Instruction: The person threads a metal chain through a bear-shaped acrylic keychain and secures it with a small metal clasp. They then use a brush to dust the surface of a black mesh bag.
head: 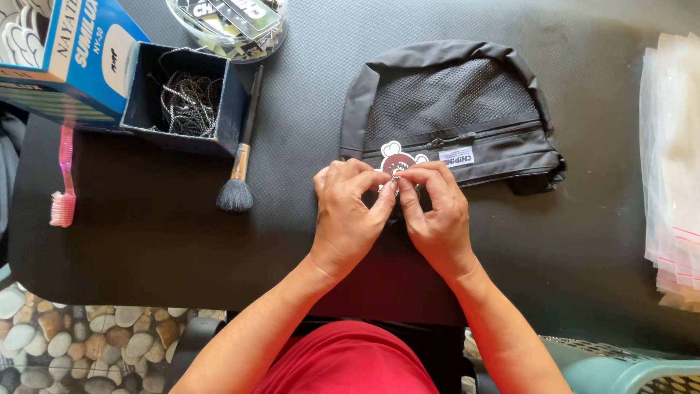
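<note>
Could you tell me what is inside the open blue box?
The blue box holds a tangle of thin metal chains. Its dark walls shade the bottom, so anything beneath the chains is hidden.

One head-worn camera looked almost straight down from close above the black rubber-matted table [146, 219], its far edge toward the frame's top, the wearer's forearms entering from the bottom; there was no second view to share any of it

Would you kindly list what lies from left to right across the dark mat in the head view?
Pink toothbrush → open blue box of chains → black brush → left hand → right hand → clear bags.
</note>
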